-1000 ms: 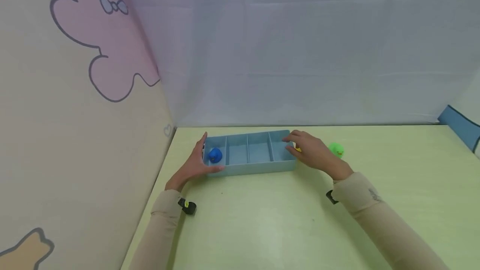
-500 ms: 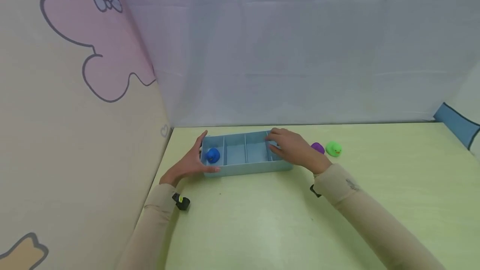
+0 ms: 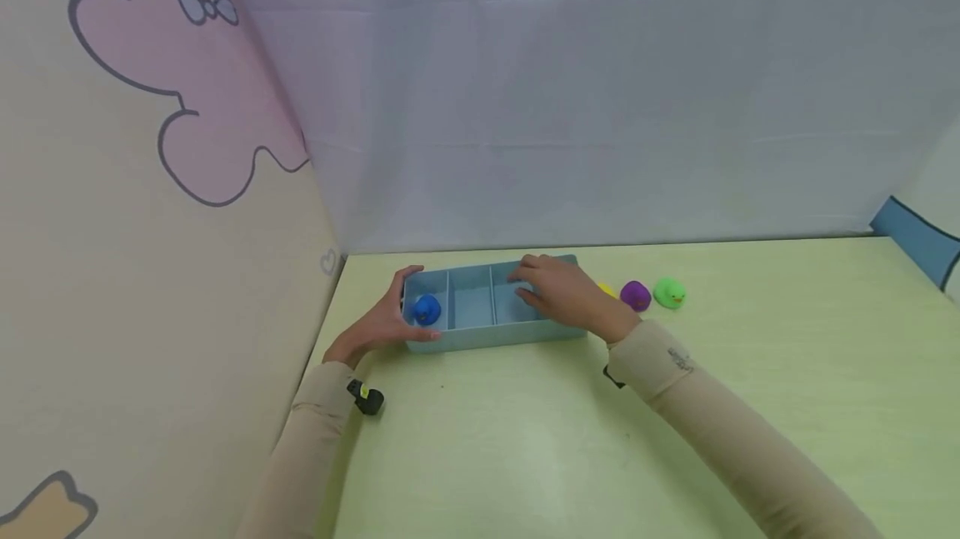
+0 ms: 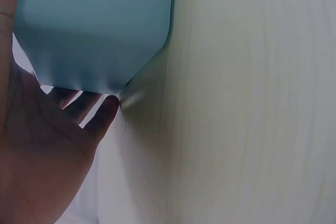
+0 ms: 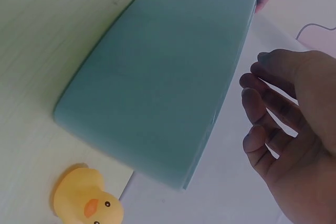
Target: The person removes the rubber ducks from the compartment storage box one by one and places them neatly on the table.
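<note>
A light blue box point(image 3: 480, 337) with dividers sits on the table, and a blue rubber duck point(image 3: 427, 310) lies in its leftmost compartment. My left hand point(image 3: 378, 322) grips the box's left end, thumb along the front wall and fingers around the far side. In the left wrist view its fingertips point(image 4: 107, 111) touch the end wall. My right hand point(image 3: 562, 293) hovers over the right-hand compartments, fingers loosely bent and holding nothing, as the right wrist view shows. It hides part of the box's right end. Beside that end stands a yellow rubber duck point(image 5: 86, 198).
A purple duck point(image 3: 636, 296) and a green duck point(image 3: 670, 293) stand on the pale yellow table point(image 3: 525, 439), right of the box. A grey cloth point(image 3: 600, 106) hangs behind the table. A wall with cartoon drawings point(image 3: 150, 289) borders it on the left.
My right hand has moved left from the box's right end over its right-hand compartments, uncovering the purple duck and more of the yellow one. The left hand keeps its grip.
</note>
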